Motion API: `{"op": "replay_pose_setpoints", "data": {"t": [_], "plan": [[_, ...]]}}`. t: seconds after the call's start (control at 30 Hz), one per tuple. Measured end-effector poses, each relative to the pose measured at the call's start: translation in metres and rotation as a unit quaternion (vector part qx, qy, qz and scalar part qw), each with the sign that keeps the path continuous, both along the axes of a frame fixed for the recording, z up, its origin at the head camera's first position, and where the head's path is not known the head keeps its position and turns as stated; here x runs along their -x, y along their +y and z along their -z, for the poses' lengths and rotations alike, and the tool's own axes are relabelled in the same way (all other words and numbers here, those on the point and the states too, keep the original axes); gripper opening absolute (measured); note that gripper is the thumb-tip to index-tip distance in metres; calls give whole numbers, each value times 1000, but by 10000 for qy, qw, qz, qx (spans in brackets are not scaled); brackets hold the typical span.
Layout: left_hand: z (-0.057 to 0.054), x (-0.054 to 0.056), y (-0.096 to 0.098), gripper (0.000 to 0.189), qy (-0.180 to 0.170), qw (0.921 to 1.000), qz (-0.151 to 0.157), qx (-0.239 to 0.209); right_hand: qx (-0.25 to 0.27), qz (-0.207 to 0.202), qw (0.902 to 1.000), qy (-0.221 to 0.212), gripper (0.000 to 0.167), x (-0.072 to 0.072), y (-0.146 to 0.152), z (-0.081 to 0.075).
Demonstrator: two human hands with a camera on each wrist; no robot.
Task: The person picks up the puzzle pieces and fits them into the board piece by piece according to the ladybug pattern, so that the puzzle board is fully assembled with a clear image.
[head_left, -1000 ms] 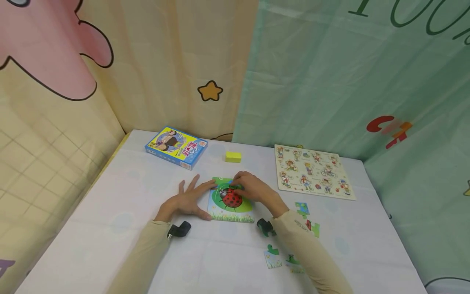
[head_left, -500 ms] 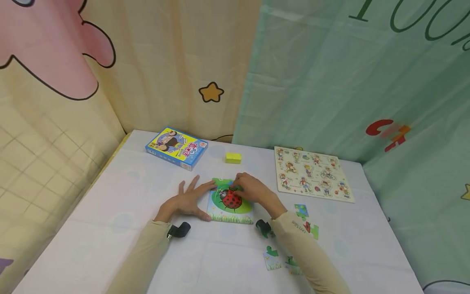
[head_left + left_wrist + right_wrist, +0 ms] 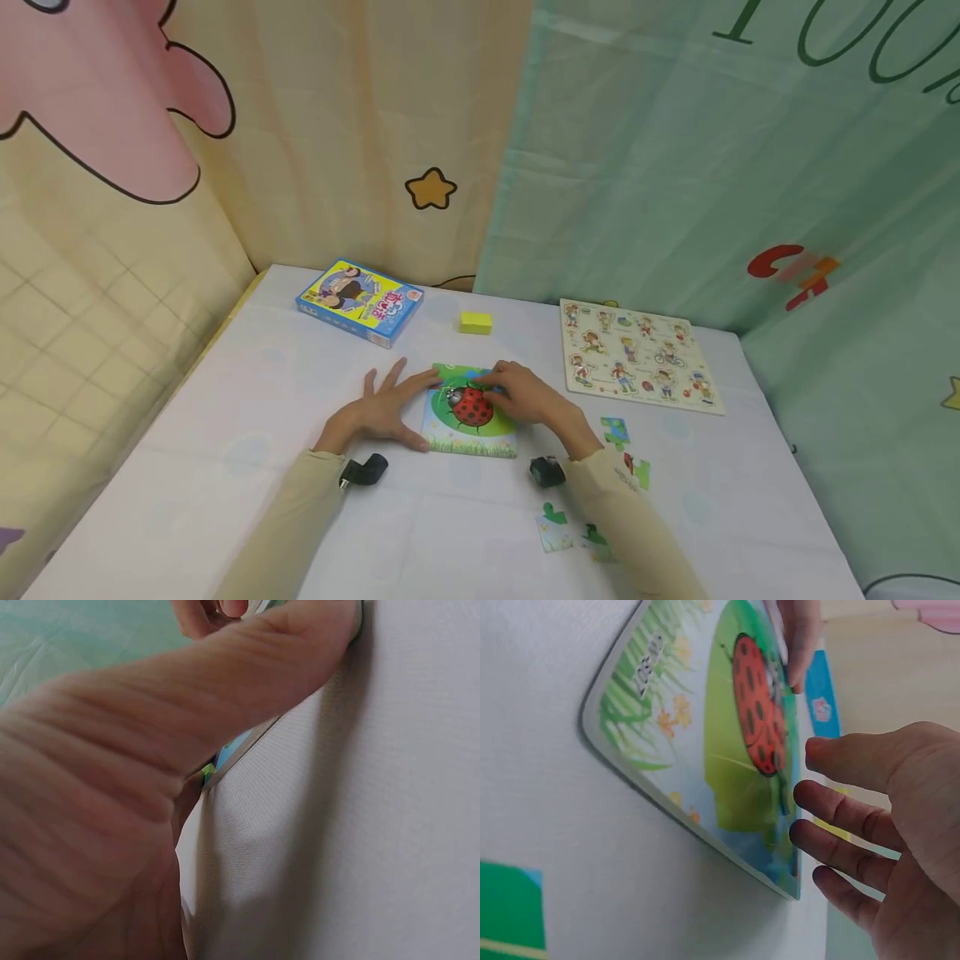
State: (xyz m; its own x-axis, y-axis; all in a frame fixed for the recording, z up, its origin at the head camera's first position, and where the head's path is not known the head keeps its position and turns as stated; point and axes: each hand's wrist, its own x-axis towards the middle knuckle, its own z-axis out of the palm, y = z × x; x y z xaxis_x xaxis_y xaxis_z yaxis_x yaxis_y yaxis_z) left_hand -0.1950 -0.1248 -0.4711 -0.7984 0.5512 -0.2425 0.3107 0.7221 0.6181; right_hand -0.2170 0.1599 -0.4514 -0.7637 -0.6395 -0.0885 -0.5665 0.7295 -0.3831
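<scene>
A square ladybug picture puzzle (image 3: 468, 443) lies at the middle of the table. My left hand (image 3: 386, 408) is spread at its left side, thumb by the near left corner and a fingertip at the far edge. In the left wrist view the thumb (image 3: 247, 667) reaches across, with a thin edge of the puzzle behind it. My right hand (image 3: 527, 394) is over the puzzle's right side. Its fingers are loosely extended, and the right wrist view has nothing between the thumb and fingers (image 3: 847, 844), whose tips are close to the printed surface (image 3: 739, 795).
Several loose puzzle pieces (image 3: 555, 531) lie right of the puzzle, some partly under the right sleeve (image 3: 630, 508). Farther back are a blue and yellow box (image 3: 360, 300), a yellow block (image 3: 476, 323) and a board with printed figures (image 3: 643, 354). Curtains stand behind the table.
My right hand has drawn slightly to the right and its fingers have loosened from their bent posture over the ladybug. The left hand stays at the puzzle's left side.
</scene>
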Motion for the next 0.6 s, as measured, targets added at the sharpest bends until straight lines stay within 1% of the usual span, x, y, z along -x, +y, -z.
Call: {"op": "replay_pose_setpoints", "data": {"t": [0.1, 0.27, 0.33, 0.47, 0.6], "plan": [[2, 0, 0, 111, -20, 10000, -3, -61, 314, 115, 9994, 87, 33, -6, 8, -3], [1, -1, 1, 113, -42, 9999, -51, -76, 867, 167, 9960, 135, 35, -23, 26, -18], [2, -1, 1, 113, -36, 10000, -58, -68, 954, 225, 9950, 203, 35, -28, 36, -22], [2, -1, 1, 113, -44, 9999, -100, -59, 1007, 543, 9931, 251, 36, -35, 57, -28], [1, 0, 0, 112, -82, 9999, -126, -48, 1064, 932, 9899, 87, 38, -38, 80, -28]]}}
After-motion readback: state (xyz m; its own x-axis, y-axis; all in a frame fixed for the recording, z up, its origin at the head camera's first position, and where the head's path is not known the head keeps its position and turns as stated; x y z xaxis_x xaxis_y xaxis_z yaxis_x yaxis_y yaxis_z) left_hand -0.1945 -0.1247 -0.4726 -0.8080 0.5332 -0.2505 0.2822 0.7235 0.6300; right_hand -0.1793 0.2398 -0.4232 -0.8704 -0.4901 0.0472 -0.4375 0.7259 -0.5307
